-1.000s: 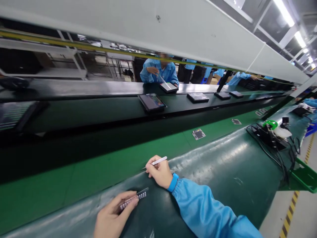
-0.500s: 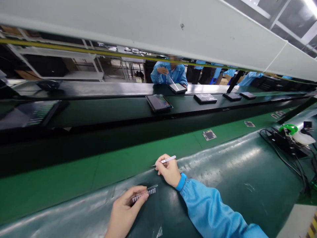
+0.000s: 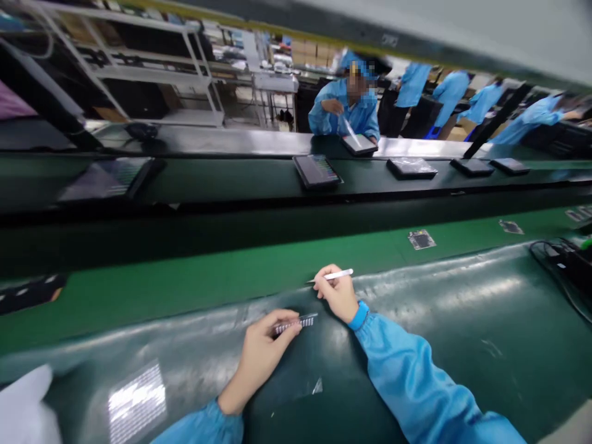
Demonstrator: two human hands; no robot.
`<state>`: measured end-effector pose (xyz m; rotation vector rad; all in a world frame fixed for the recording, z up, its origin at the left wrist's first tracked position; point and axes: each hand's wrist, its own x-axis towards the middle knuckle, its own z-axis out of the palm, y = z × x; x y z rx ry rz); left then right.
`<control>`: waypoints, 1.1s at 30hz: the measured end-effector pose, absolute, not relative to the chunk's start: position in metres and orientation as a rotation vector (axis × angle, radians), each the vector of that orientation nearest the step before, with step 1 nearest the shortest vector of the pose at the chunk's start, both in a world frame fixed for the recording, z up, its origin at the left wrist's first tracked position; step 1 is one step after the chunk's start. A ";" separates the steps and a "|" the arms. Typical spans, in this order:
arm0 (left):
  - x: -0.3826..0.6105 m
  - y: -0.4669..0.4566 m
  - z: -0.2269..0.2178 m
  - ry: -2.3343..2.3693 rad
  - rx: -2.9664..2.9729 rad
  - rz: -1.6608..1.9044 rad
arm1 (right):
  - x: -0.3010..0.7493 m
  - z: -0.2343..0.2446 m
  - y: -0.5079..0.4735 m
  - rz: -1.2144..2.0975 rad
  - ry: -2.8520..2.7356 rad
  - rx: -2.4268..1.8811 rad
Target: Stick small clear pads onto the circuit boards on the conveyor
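My left hand [image 3: 268,351] pinches a small clear sheet [image 3: 308,321] with rows of small light marks on it, held tilted just above the green mat [image 3: 416,364]. To its right, my right hand [image 3: 337,293] grips pale tweezers [image 3: 340,274], with the thin dark tip pointing left over the mat's far edge. Tweezers and sheet are apart. Below my hands a small scrap of clear film [image 3: 317,386] lies on the mat. At lower left rests a shiny sheet with rows of marks [image 3: 137,401].
Circuit boards [image 3: 421,239] lie on the green belt [image 3: 259,271], and a dark strip [image 3: 32,294] sits at its left. Beyond, a raised shelf carries several dark flat devices [image 3: 317,171]. Across it a person [image 3: 346,105] works on one. Black cables [image 3: 555,271] lie at right.
The view has turned left and tilted up slightly, bringing the shiny sheet and dark strip into sight. Both hands keep their holds on the small sheet and the tweezers.
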<state>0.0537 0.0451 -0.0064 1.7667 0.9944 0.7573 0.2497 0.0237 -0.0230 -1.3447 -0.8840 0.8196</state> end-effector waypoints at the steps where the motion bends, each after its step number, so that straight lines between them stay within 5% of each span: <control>1: 0.054 0.044 -0.005 0.997 1.763 0.747 | 0.250 -0.022 0.022 0.815 -0.887 -1.352; 33: 0.062 0.022 -0.031 0.942 1.440 0.765 | 0.266 -0.030 0.004 0.703 -0.963 -1.532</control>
